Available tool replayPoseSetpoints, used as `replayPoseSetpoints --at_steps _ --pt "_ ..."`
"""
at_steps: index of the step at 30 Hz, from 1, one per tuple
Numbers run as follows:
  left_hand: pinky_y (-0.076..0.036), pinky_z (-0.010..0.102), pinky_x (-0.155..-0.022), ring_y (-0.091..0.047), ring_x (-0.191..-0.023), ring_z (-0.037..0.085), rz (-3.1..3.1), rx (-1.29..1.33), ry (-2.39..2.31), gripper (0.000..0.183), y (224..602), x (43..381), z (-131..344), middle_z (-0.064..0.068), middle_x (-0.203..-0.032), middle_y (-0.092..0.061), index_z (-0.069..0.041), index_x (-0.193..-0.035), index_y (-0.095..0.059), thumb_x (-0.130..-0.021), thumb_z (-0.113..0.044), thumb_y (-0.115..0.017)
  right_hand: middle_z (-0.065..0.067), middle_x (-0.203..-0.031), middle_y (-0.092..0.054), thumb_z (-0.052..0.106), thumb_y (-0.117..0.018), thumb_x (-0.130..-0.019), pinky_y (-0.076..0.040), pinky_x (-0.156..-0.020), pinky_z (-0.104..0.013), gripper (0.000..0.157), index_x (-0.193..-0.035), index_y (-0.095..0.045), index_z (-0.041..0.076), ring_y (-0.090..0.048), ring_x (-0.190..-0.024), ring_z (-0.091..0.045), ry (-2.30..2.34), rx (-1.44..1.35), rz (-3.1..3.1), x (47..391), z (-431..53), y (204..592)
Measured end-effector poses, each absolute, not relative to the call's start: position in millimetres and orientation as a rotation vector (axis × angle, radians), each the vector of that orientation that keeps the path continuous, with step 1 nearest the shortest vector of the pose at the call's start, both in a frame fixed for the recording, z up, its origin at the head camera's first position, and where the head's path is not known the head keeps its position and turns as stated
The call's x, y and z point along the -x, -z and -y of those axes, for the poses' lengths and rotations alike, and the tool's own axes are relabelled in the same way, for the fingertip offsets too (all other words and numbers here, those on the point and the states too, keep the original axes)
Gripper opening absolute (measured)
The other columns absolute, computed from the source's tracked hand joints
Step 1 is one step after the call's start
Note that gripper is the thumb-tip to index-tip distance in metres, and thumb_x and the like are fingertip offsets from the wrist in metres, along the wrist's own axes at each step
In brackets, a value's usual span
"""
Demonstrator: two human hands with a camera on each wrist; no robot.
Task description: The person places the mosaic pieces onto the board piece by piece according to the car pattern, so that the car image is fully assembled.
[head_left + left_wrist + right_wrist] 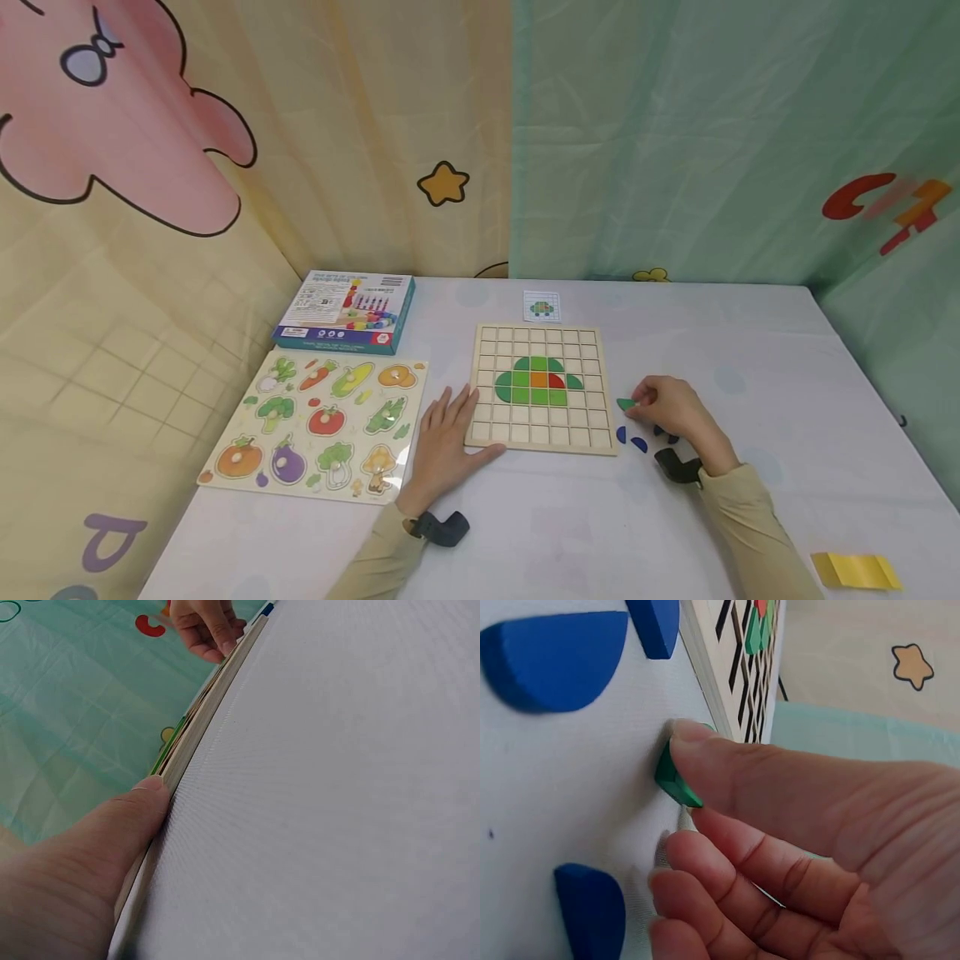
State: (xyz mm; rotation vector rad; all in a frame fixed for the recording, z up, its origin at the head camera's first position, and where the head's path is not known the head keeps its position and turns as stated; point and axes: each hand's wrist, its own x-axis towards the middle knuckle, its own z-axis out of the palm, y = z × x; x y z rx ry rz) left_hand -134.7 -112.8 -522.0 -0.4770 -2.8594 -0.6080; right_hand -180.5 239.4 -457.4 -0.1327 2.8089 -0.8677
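Observation:
A wooden grid board (pixel 501 433) lies on the table, with light and dark green, orange and red pieces set in its middle cells. My left hand (pixel 450 442) rests at the board's left edge, fingers spread and straight, its thumb along the near edge. To the right of the board, my right hand (pixel 670 403) pinches a small green block (pixel 672 778) with a curved side between thumb and fingers, close over the tabletop. Several blue half-round blocks (pixel 639 445) lie just below that hand, some partly hidden by it.
A small pattern card (pixel 542 307) lies behind the board. At left is a vegetable puzzle board (pixel 303 446), with a boxed set (pixel 345 312) behind it. A yellow folded paper (pixel 857 572) lies at the near right. Curtains (pixel 660 142) hang behind the table.

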Motion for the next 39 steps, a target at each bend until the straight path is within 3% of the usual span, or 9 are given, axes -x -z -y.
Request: replayPoseSetpoints --at_steps 20,28,39 --pt "-0.009 0.049 -0.112 -0.014 -0.141 0.031 2.863 0.478 0.609 0.093 521.1 134.7 112.5 0.006 -0.153 -0.028 -0.011 -0.148 -0.033 -0.079 -0.067 -0.059 -0.003 -0.076 -0.056 0.006 -0.074 -0.079 -0.041 -0.051 -0.031 0.018 -0.087 -0.058 0.005 -0.049 -0.063 -0.018 0.997 0.228 -2.852 178.1 -237.0 465.9" --pt "-0.012 0.051 -0.111 -0.016 -0.14 0.034 2.835 0.489 0.607 0.093 523.0 135.1 112.1 0.008 -0.152 -0.03 -0.01 -0.148 -0.034 -0.079 -0.067 -0.06 -0.004 -0.08 -0.059 0.007 -0.067 -0.085 -0.044 -0.051 -0.03 0.013 -0.097 -0.061 0.003 -0.052 -0.066 -0.018 1.135 0.251 -2.866 181.0 -232.9 468.8" --pt "-0.009 0.049 -0.112 -0.014 -0.141 0.032 2.859 0.487 0.601 0.093 521.0 134.9 112.8 0.007 -0.153 -0.028 -0.01 -0.148 -0.033 -0.079 -0.067 -0.06 -0.001 -0.077 -0.063 0.011 -0.071 -0.085 -0.046 -0.056 -0.025 0.014 -0.094 -0.067 0.001 -0.056 -0.067 -0.016 1.262 0.328 -2.768 190.0 -213.2 472.3"
